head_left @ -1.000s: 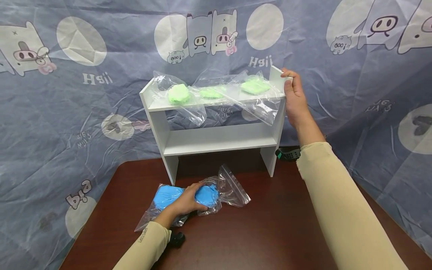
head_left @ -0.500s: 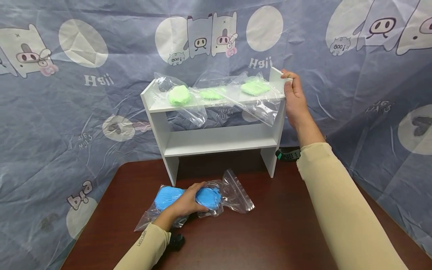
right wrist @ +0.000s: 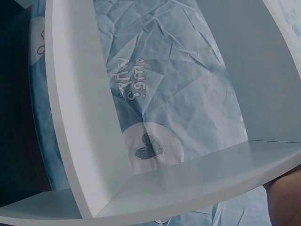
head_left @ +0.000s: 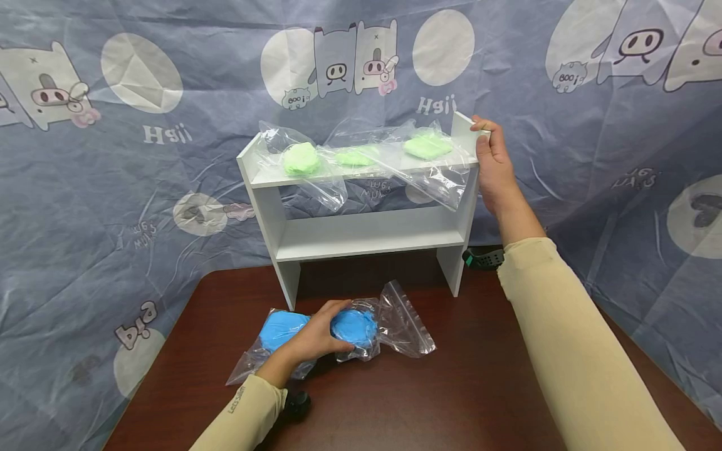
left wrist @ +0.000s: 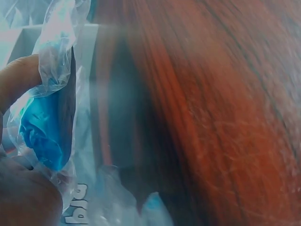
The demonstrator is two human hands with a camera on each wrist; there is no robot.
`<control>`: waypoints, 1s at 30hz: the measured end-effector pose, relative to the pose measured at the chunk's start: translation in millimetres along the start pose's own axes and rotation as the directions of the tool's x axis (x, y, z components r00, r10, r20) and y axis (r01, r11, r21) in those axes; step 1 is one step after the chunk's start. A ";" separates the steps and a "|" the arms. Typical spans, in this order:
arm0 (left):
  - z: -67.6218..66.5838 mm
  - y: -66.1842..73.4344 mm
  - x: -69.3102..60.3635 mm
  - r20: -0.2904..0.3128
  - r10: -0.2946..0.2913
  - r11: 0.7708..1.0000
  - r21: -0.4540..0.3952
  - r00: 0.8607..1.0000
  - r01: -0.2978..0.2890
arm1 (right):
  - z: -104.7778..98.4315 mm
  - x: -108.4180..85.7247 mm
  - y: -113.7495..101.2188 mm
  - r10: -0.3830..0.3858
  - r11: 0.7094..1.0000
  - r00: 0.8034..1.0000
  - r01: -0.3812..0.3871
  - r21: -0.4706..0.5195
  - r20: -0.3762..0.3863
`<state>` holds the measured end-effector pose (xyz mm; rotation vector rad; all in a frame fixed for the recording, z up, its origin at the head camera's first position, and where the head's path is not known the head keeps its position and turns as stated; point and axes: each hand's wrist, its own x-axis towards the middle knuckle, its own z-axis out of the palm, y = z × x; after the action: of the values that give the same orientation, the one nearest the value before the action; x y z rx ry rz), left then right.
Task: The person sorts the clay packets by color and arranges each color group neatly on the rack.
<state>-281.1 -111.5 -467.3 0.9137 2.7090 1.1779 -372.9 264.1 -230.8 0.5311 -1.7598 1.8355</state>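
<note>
My left hand (head_left: 318, 337) grips a clear zip bag with a blue lump (head_left: 355, 327) inside, its thumb and fingers spread round the sides. The bag's zip end (head_left: 403, 322) trails to the right on the table. In the left wrist view the blue lump (left wrist: 44, 129) shows between fingers and thumb. A second bagged blue lump (head_left: 282, 329) lies just left, partly behind the hand. My right hand (head_left: 496, 166) holds the top of the right side panel of a white two-tier shelf (head_left: 369, 235). In the right wrist view that panel (right wrist: 211, 174) crosses the bottom, most of the hand out of frame.
Three bagged pale green lumps lie on the upper shelf: left lump (head_left: 301, 160), middle lump (head_left: 356, 155), right lump (head_left: 427, 145). Their bags overhang the front edge. A dark wooden table (head_left: 423, 394) bears the shelf. A printed blue-grey cloth (head_left: 214, 156) hangs behind.
My left hand has slid slightly right with the bagged blue lump, widening its distance from the second blue bag. The right hand stays on the shelf's side panel.
</note>
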 end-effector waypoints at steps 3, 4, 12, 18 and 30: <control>-1.4 5.6 -0.8 -0.008 0.007 1.000 -0.006 1.000 -0.007 | -0.2 -0.2 1.1 -0.001 1.000 1.000 0.001 0.000 0.002; -1.9 7.5 -1.1 -0.010 0.009 1.000 -0.008 1.000 -0.009 | -0.4 -0.2 1.5 -0.005 1.000 1.000 0.005 -0.004 0.004; -9.1 31.7 -2.6 -0.025 0.042 0.996 -0.078 0.999 -0.044 | -0.1 -2.6 0.5 -0.005 1.000 1.000 0.005 0.011 0.009; -18.1 51.7 -2.0 -0.068 0.109 0.988 -0.105 0.992 -0.116 | -0.9 -1.1 -0.1 0.005 1.000 1.000 -0.005 0.022 0.010; -35.2 73.5 16.5 -0.180 0.211 0.969 -0.094 0.961 -0.230 | -0.1 -2.5 -1.7 0.005 1.000 1.000 -0.005 0.009 0.001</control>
<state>-267.5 -86.2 -389.2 1.1752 2.6852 1.4986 -369.9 263.9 -231.1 0.5317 -1.7559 1.8477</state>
